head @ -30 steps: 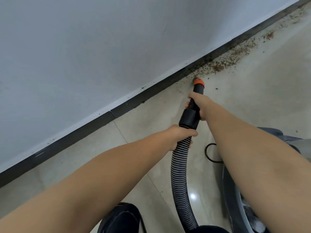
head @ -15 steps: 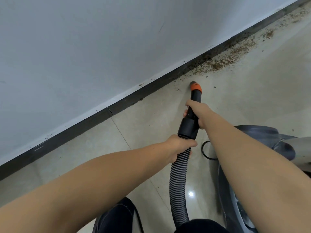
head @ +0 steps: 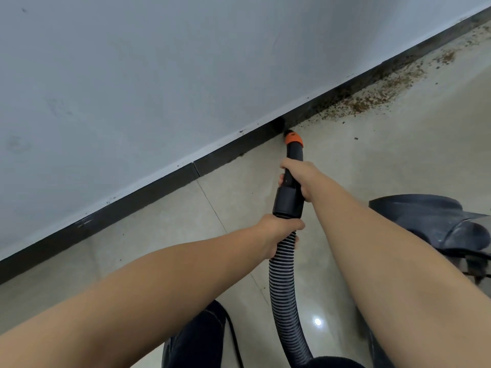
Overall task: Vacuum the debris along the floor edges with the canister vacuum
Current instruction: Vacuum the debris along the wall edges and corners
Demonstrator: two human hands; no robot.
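Brown debris [head: 382, 98] remains along the baseboard [head: 148, 192] right of the orange-tipped nozzle [head: 293, 139], left stretch mostly clean; right hand [head: 300, 176] grips the wand [head: 289, 192], left hand [head: 276, 232] grips the hose [head: 283, 282].

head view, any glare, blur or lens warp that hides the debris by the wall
Head view: one small bright glare spot on the floor tile, well away from the debris; wide-angle warp makes the forearms look oversized; debris reads clearly as brown specks, finer toward the far right corner; a dark smudge at the baseboard just beyond the orange nozzle tip is indistinct.
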